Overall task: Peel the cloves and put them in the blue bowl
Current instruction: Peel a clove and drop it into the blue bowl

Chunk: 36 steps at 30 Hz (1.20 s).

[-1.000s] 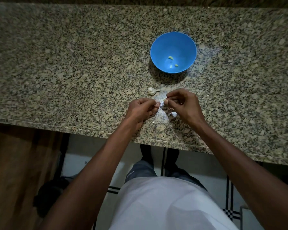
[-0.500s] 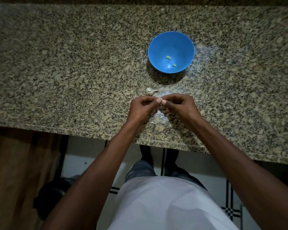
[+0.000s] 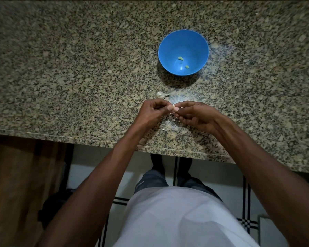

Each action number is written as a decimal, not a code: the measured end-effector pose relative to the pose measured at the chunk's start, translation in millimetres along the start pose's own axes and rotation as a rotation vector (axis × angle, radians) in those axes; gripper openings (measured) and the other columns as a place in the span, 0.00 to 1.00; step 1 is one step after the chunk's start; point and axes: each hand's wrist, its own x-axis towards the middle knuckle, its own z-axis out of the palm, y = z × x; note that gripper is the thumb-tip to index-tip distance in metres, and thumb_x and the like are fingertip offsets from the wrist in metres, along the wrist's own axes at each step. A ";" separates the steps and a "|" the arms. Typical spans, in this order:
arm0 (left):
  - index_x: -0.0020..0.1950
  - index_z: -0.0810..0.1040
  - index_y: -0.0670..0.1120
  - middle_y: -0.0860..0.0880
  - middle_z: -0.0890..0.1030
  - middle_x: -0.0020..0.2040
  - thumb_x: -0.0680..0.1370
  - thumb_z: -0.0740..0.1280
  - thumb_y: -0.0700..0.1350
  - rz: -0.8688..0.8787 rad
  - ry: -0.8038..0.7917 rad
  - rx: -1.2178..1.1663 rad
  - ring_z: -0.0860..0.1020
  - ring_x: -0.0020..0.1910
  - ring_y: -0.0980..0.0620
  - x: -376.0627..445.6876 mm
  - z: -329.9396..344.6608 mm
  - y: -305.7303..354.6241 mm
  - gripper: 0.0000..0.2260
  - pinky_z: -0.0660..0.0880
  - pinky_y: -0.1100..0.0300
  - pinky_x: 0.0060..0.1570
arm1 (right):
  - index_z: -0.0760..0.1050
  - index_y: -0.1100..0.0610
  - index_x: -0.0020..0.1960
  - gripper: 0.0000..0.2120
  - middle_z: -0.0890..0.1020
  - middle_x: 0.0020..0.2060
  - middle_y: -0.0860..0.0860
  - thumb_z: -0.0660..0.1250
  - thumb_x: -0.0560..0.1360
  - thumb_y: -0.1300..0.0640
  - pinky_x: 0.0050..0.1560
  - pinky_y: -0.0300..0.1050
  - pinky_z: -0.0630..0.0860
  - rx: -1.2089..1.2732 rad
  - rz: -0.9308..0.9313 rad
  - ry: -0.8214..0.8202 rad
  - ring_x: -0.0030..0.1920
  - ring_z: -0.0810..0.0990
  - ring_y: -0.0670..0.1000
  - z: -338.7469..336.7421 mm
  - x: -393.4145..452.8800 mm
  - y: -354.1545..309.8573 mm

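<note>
A blue bowl (image 3: pixel 168 43) stands on the granite counter with two peeled cloves (image 3: pixel 180 58) on its bottom. Nearer to me, an unpeeled piece of garlic (image 3: pixel 161 94) lies on the counter. Just in front of it, my left hand (image 3: pixel 152 112) and my right hand (image 3: pixel 194 114) meet fingertip to fingertip above the counter. Together they pinch a small clove (image 3: pixel 173 106), which is almost hidden between the thumbs and fingers. Thin white skin flakes (image 3: pixel 168 124) lie on the counter under the hands.
The speckled granite counter (image 3: pixel 78 68) runs across the view, with its front edge (image 3: pixel 96 139) close to my body. Below it are a tiled floor and a dark wooden cabinet (image 3: pixel 16 184) on the left.
My two hands, slightly apart a second ago, have come together and now touch at the fingertips around the clove. The bowl and the loose garlic piece have not moved.
</note>
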 end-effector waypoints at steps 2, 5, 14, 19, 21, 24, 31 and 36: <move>0.54 0.85 0.39 0.44 0.86 0.49 0.78 0.74 0.41 -0.018 -0.036 -0.043 0.84 0.49 0.50 0.5 -1.9 0.4 0.07 0.80 0.57 0.54 | 0.82 0.59 0.51 0.06 0.86 0.40 0.52 0.72 0.77 0.68 0.45 0.36 0.83 0.031 0.033 -0.018 0.42 0.85 0.46 -0.4 -0.4 -2.2; 0.53 0.84 0.40 0.45 0.85 0.48 0.79 0.73 0.40 -0.024 -0.055 -0.082 0.83 0.48 0.52 0.0 -1.7 1.0 0.06 0.80 0.59 0.54 | 0.82 0.59 0.52 0.05 0.86 0.41 0.52 0.70 0.79 0.68 0.44 0.35 0.83 0.097 0.051 -0.053 0.42 0.84 0.46 -1.0 -0.1 -3.9; 0.54 0.84 0.43 0.47 0.87 0.48 0.82 0.71 0.47 0.004 0.117 0.022 0.84 0.48 0.54 -4.9 13.5 -3.2 0.08 0.81 0.60 0.53 | 0.86 0.62 0.55 0.10 0.88 0.47 0.55 0.77 0.75 0.60 0.46 0.43 0.82 -0.247 -0.276 0.144 0.45 0.84 0.51 6.0 -1.4 5.2; 0.55 0.84 0.43 0.47 0.86 0.50 0.83 0.70 0.46 0.038 0.158 0.068 0.84 0.51 0.52 -6.0 15.9 -4.2 0.08 0.80 0.63 0.51 | 0.86 0.58 0.53 0.06 0.88 0.43 0.52 0.77 0.77 0.58 0.38 0.34 0.77 -0.487 -0.462 0.214 0.42 0.87 0.46 8.4 0.0 7.8; 0.55 0.84 0.43 0.48 0.87 0.50 0.82 0.70 0.45 0.064 0.162 0.077 0.84 0.51 0.53 -6.7 15.9 -4.2 0.06 0.80 0.63 0.52 | 0.85 0.56 0.56 0.09 0.88 0.42 0.52 0.77 0.77 0.56 0.38 0.35 0.77 -0.565 -0.504 0.220 0.43 0.88 0.48 7.3 1.9 8.7; 0.54 0.85 0.44 0.50 0.87 0.50 0.82 0.71 0.43 0.083 0.179 0.086 0.84 0.51 0.57 -8.6 16.0 -4.5 0.05 0.80 0.66 0.51 | 0.86 0.55 0.58 0.10 0.88 0.45 0.49 0.76 0.77 0.55 0.39 0.33 0.78 -0.629 -0.552 0.245 0.44 0.88 0.44 9.3 1.7 9.8; 0.55 0.85 0.44 0.50 0.87 0.52 0.79 0.74 0.43 0.122 0.216 0.055 0.84 0.53 0.56 -9.9 13.0 -11.1 0.06 0.80 0.63 0.53 | 0.86 0.58 0.55 0.10 0.89 0.45 0.51 0.79 0.75 0.56 0.49 0.43 0.83 -0.437 -0.518 0.217 0.48 0.89 0.50 10.4 2.1 19.8; 0.56 0.86 0.43 0.50 0.87 0.53 0.79 0.74 0.39 0.099 0.147 -0.054 0.85 0.55 0.54 -13.5 13.6 -11.8 0.07 0.82 0.58 0.55 | 0.87 0.55 0.50 0.04 0.89 0.43 0.49 0.77 0.76 0.55 0.45 0.42 0.80 -0.493 -0.553 0.276 0.46 0.88 0.47 8.2 2.7 20.1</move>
